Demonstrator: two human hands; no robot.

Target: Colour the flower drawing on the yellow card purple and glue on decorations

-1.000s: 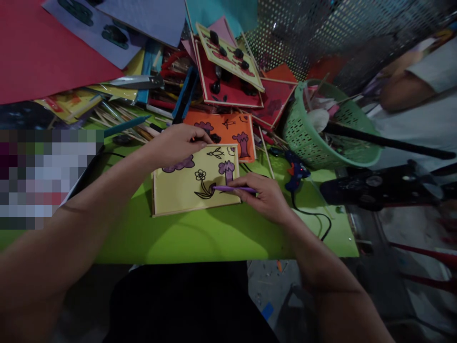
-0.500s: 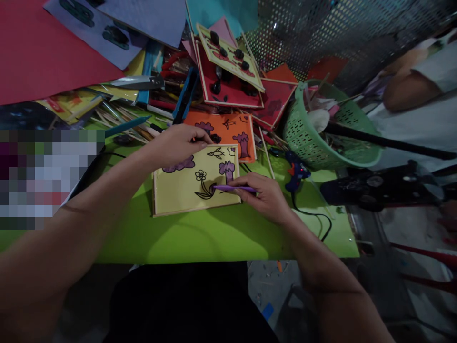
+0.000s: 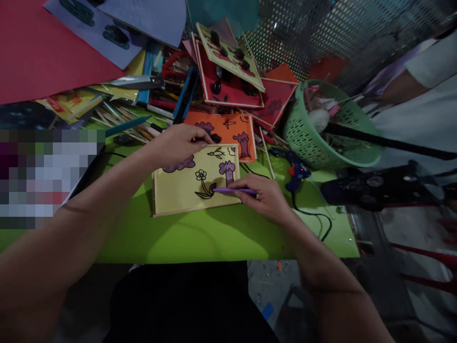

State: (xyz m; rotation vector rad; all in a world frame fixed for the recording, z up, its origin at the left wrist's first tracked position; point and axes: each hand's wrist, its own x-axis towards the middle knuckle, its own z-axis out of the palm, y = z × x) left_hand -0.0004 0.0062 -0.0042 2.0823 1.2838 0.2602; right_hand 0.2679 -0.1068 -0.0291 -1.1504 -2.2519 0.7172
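A yellow picture card [image 3: 174, 193] with a thin wooden-stick border lies on the green table. It bears black outlines of a flower, a bird and a tree, with the cloud and tree coloured purple. Over its top edge, my left hand [image 3: 183, 145] bends its fingers and holds the card. My right hand [image 3: 262, 193] pinches a purple marker [image 3: 228, 190], whose tip touches a leaf beside the flower stem. Behind the card lies an orange picture card [image 3: 228, 126] with similar drawings, partly covered.
A green basket [image 3: 303, 138] of scraps stands at the right. Near it lies a blue glue gun [image 3: 297, 171] with a black cord. Framed cards [image 3: 232, 95] with dark stones, a utility knife [image 3: 139, 82] and thin sticks crowd the back. A person's arm [image 3: 400, 88] shows at far right.
The purple marker's tip has shifted slightly at the leaf, and my right hand has barely moved. My left hand stays in place. The person's arm at far right has moved.
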